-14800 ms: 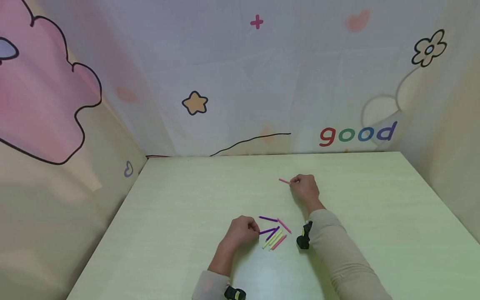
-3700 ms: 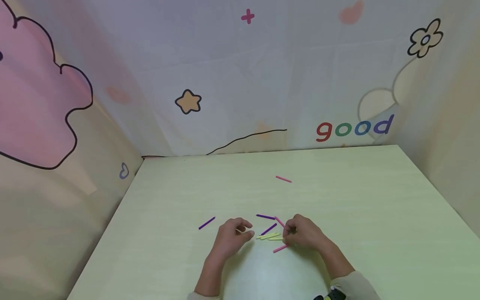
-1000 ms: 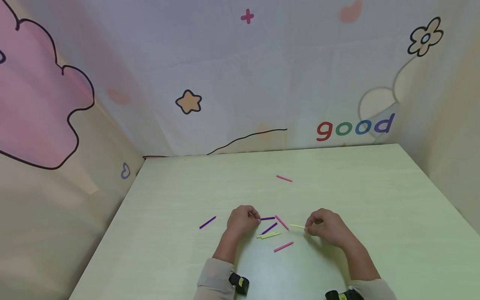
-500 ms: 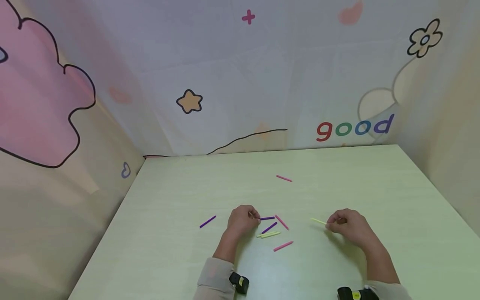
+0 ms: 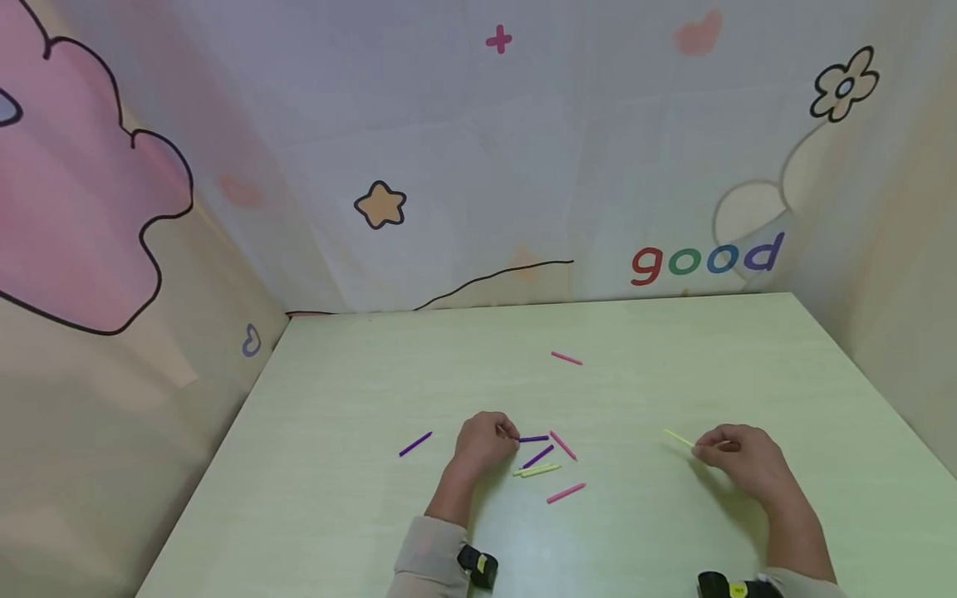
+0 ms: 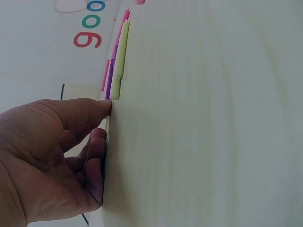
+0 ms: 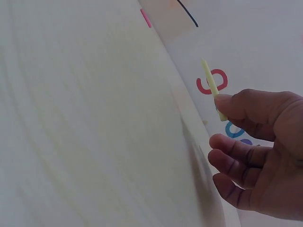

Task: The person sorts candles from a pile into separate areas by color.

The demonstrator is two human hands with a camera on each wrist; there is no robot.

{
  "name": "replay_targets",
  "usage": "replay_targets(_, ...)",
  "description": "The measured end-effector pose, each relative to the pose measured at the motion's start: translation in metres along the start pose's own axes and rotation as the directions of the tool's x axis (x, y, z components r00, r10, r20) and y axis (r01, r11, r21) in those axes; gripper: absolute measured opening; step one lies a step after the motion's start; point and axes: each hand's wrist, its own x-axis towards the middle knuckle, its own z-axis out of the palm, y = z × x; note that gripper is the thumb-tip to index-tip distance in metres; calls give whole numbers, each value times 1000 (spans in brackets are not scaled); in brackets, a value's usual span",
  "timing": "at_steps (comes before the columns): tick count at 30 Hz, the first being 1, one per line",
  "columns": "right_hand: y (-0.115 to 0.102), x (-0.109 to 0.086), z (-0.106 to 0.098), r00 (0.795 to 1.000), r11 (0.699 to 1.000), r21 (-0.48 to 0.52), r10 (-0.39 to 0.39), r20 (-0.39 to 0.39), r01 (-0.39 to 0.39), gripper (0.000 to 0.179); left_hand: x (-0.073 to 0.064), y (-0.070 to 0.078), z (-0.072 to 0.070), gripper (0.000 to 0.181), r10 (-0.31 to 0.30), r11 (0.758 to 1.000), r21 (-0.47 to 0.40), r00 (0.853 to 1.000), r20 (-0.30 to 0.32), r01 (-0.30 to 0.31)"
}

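Note:
My left hand [image 5: 486,438] is low at the table, pinching the left end of a thin purple stick [image 5: 534,438] between thumb and fingers. Over the right part of the table, my right hand [image 5: 743,461] pinches a slim pale yellow stick [image 5: 679,438] by one end, held above its shadow. In the right wrist view this yellow stick [image 7: 211,85] points away from the thumb, the other fingers loosely bent. Beside the left hand lie a second purple stick [image 5: 537,457], two yellow sticks [image 5: 542,471] side by side, and two pink sticks [image 5: 563,446], one nearer the front.
A lone purple stick [image 5: 415,444] lies left of the left hand. Farther back rests a single pink stick [image 5: 566,359]. The pale table [image 5: 359,374] meets a printed cloth backdrop [image 5: 463,166] at the back and sides.
My right hand has carried the yellow stick rightward, away from the cluster. The left hand stays on its purple stick. Earlier, another purple stick came to lie at the left and a pink one at the back.

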Motion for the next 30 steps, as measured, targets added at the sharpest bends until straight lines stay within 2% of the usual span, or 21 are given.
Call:
replay_targets(8,19,-6,-15,997,998,-20,50,-57,-51,30,2,-2,3,7,3,1000,-9,1000,6,-3)
replay_targets(12,25,-6,-17,991,994,19,113,-73,-112,35,1,-2,1,7,15,1000,-5,1000,-4,-15)
replay_targets(16,29,-3,-15,977,978,80,197,-78,-191,39,0,-2,0,7,22,1000,-2,1000,-11,-22)
replay_targets(20,30,1,-11,962,966,104,249,-110,-238,36,0,-2,0,7,24,1000,-1,1000,-10,-24)
replay_targets(26,27,5,-5,941,948,118,310,-135,-296,34,1,-3,2,7,4,1000,2,1000,-4,-4)
replay_targets(30,25,6,-3,936,947,84,318,-149,-309,33,1,-2,2,8,2,1000,4,1000,-7,-2)
